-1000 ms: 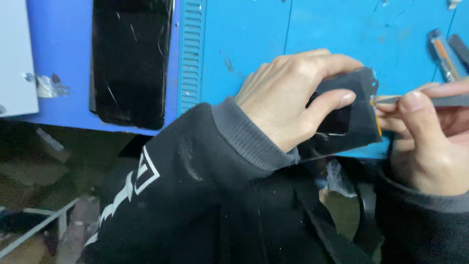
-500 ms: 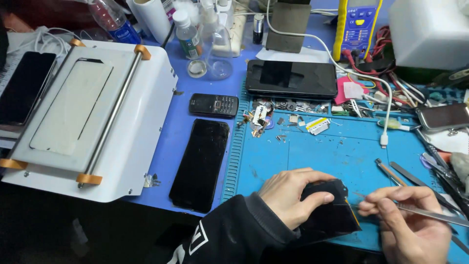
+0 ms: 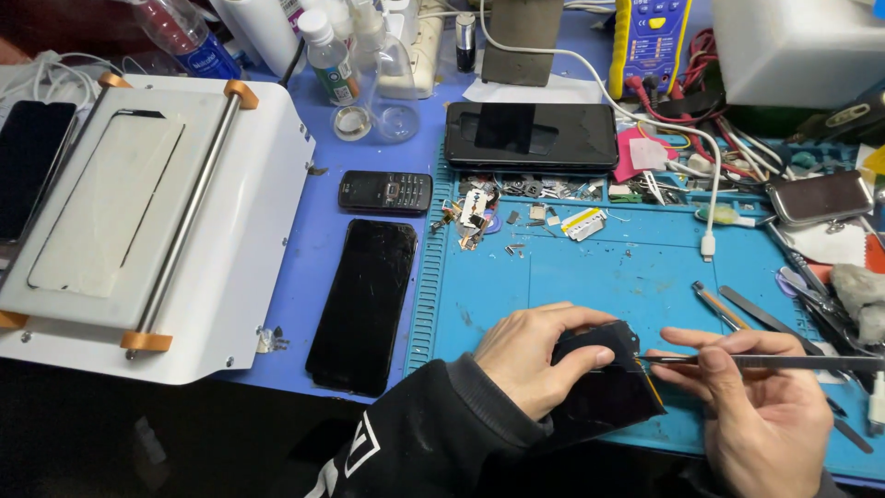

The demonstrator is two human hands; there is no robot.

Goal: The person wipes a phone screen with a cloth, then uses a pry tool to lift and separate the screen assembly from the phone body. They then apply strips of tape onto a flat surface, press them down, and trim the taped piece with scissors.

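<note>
- Phone point(image 3: 604, 392), dark, sits tilted at the near edge of the blue mat point(image 3: 599, 277), gripped in my left hand point(image 3: 530, 355), fingers curled over its top.
- My right hand point(image 3: 756, 415) pinches thin metal tweezers point(image 3: 765, 362), tip touching the phone's upper right edge.
- Another black phone point(image 3: 362, 304) lies flat on the surface left of the mat, near a white machine point(image 3: 230, 231).
- A small keypad phone point(image 3: 384, 191) lies just beyond it.
</note>
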